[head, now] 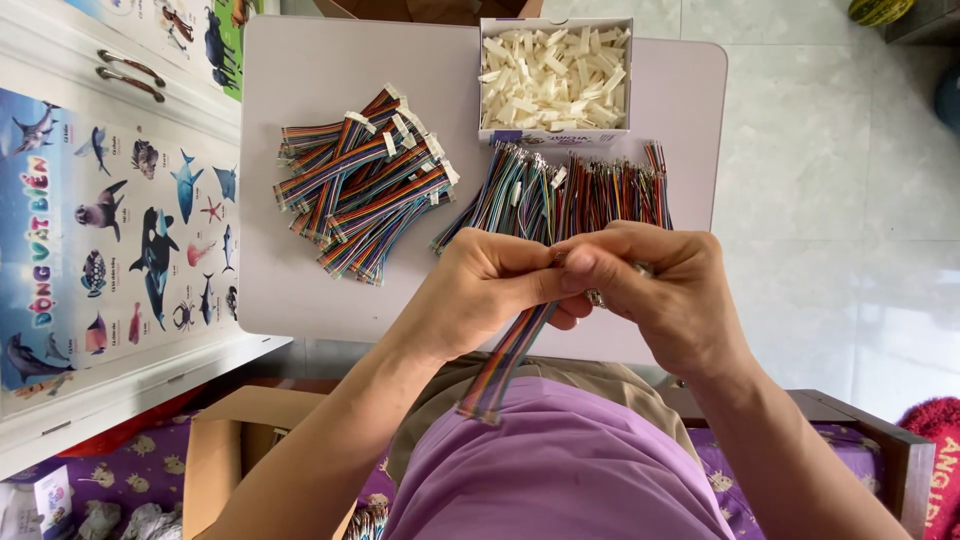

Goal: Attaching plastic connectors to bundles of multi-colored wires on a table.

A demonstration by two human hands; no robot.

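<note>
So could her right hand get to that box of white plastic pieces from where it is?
Probably yes, though not freely: the right hand is pinching the rainbow ribbon cable. The box of white connectors sits open-topped beyond the loose wire pile.

Cable (515,350) top end hidden behind fingers (600,275).

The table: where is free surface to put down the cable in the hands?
On the table, bare patches lie at the far left corner, above the finished cable pile, and along the near left edge below it. The middle and right are crowded: white connector box, loose wire bundle, left hand, right hand.
</note>
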